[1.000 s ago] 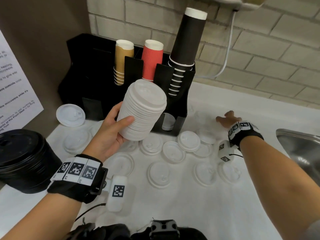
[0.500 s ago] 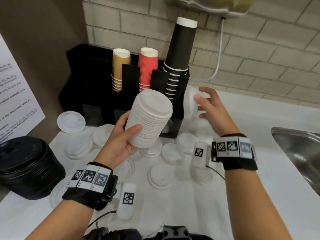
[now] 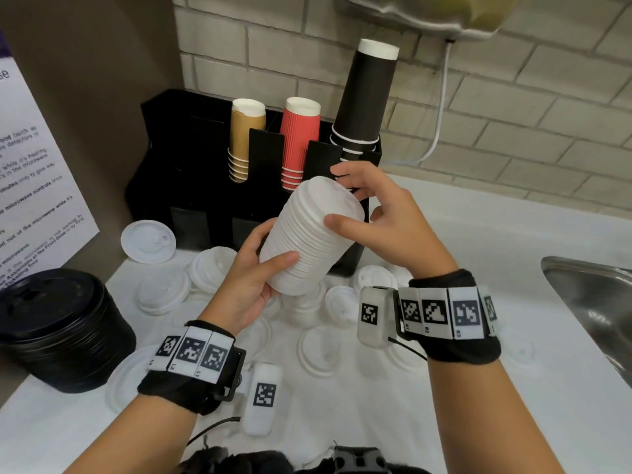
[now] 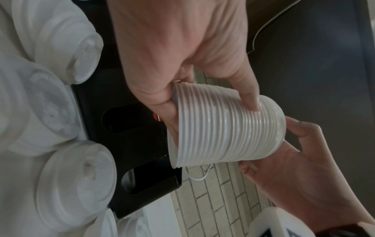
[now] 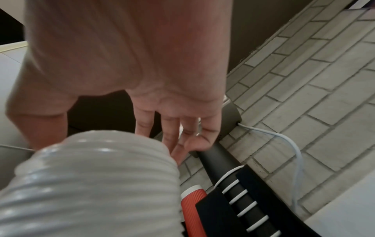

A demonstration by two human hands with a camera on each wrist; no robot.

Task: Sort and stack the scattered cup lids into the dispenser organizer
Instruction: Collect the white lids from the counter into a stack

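Head view: left hand (image 3: 251, 282) grips the stack (image 3: 314, 241) low, axis tilted up-right, above the surface (image 3: 342, 415) before the organizer (image 3: 191, 186); right hand (image 3: 390, 224) cups its top. Left wrist: fingers (image 4: 249, 96) wrap the base. Right wrist: fingers (image 5: 168, 133) curl over the top.

The left hand (image 3: 246, 285), raised mid-scene, grips the lid stack (image 3: 311, 237) low down with curled fingers (image 3: 254, 237), while the right hand (image 3: 390, 224) clasps its top from the right.

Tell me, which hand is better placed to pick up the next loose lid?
The right hand, probably. The left hand grips the lid stack and carries it; the right only cups its top, and loose lids lie just beneath its wrist.
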